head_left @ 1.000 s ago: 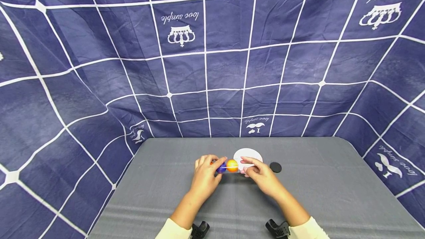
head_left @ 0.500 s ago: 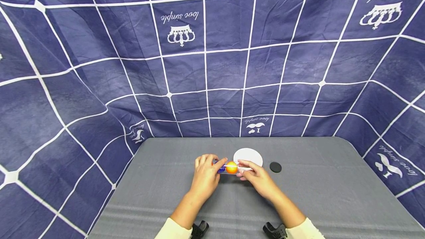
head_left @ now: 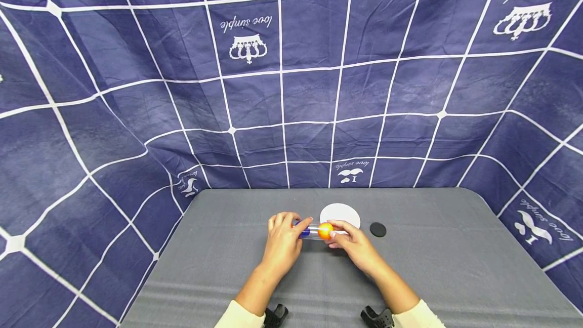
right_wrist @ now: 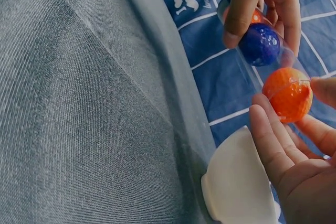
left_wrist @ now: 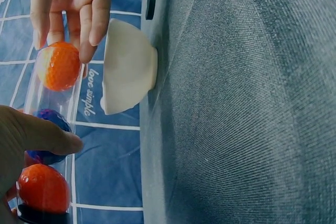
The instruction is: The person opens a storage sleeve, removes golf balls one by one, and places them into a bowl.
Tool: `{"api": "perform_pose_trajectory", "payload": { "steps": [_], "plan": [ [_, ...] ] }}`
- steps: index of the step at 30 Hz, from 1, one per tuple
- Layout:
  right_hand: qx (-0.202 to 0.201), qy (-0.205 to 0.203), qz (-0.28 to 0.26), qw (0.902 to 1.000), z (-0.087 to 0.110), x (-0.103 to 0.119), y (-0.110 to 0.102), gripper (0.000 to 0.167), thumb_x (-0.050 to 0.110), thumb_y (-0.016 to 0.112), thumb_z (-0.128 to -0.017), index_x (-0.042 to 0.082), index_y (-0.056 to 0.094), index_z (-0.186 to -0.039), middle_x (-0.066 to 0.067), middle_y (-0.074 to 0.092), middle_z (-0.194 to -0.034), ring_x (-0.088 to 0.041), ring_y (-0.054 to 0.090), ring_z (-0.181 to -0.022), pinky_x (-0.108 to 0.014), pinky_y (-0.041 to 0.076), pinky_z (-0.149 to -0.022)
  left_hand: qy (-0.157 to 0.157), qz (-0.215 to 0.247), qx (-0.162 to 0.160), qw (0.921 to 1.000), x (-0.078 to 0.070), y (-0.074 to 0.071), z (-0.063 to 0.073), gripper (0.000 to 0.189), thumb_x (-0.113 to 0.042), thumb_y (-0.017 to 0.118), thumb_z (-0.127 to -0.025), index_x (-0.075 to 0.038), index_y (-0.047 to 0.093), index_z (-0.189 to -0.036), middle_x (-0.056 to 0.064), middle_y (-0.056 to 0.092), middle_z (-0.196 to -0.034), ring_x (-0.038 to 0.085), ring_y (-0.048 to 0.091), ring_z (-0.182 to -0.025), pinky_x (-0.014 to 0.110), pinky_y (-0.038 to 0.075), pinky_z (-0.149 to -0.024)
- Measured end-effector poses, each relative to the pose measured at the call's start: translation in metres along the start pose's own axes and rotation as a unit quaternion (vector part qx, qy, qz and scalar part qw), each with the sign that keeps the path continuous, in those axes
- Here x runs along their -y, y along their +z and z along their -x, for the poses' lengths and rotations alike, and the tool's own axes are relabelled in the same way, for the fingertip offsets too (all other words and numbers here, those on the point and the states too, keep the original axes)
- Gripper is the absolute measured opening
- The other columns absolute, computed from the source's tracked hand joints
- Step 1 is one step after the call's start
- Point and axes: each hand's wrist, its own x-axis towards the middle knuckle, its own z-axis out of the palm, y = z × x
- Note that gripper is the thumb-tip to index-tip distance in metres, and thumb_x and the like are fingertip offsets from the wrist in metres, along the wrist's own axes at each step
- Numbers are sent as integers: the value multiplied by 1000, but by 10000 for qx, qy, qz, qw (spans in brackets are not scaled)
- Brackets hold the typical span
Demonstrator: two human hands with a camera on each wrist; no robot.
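Note:
My left hand (head_left: 280, 241) grips a clear plastic tube (head_left: 314, 232), held level above the table. Inside it are a blue golf ball (right_wrist: 260, 44), partly behind the left thumb, and a red-orange golf ball (left_wrist: 44, 188) near the black end (left_wrist: 42, 214). At the tube's right-hand end, an orange and yellow golf ball (head_left: 325, 231) sits across the rim, with a gap between it and the blue one. My right hand (head_left: 357, 248) pinches this ball between thumb and fingers. In the right wrist view the tube's edge crosses the ball's surface.
A white bowl (head_left: 340, 214) stands on the grey table (head_left: 423, 267) just behind my right hand. Right of it lies a round black cap (head_left: 377, 229). Dark blue curtain (head_left: 309, 95) with white lines surrounds the table's back and sides.
The orange golf ball first lay against the blue one; now it is further right, at the tube's end in my right fingers. My right hand shifted slightly left; my left hand stayed put.

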Motion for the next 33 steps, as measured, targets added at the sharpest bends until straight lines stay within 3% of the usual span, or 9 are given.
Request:
{"api": "perform_pose_trajectory", "payload": {
  "steps": [8, 16, 33],
  "plan": [
    [7, 83, -38, 10000, 0, 1, -1, 46, 5, 55, -102, -17, 43, -140, -43, 51, -134, -7, 72, -95, -43, 59, -89, -8, 56, 42, 10000, -1, -1, 0, 61, 0, 82, -66, -29, 74, -119, 2, 66, -107, 25, 57, -106, 47, 39, -96],
    [-90, 247, 14, 9997, 0, -2, -3, 46, 9, 57, -101, -15, 45, -140, -40, 53, -130, -22, 73, -97, -42, 60, -88, 10, 24, 67, 10000, -2, -1, -1, 62, 1, 82, -65, -29, 74, -119, 1, 65, -107, 26, 57, -107, 46, 39, -95],
    [-336, 5, 134, 9993, 0, 2, -4, 42, 5, 58, -100, -15, 49, -136, -37, 57, -123, -13, 72, -97, -41, 60, -87, -175, 390, -165, 9990, -2, 5, 3, 61, -3, 88, -63, -27, 74, -117, 1, 66, -108, 26, 58, -106, 46, 40, -94]
  ]
}}
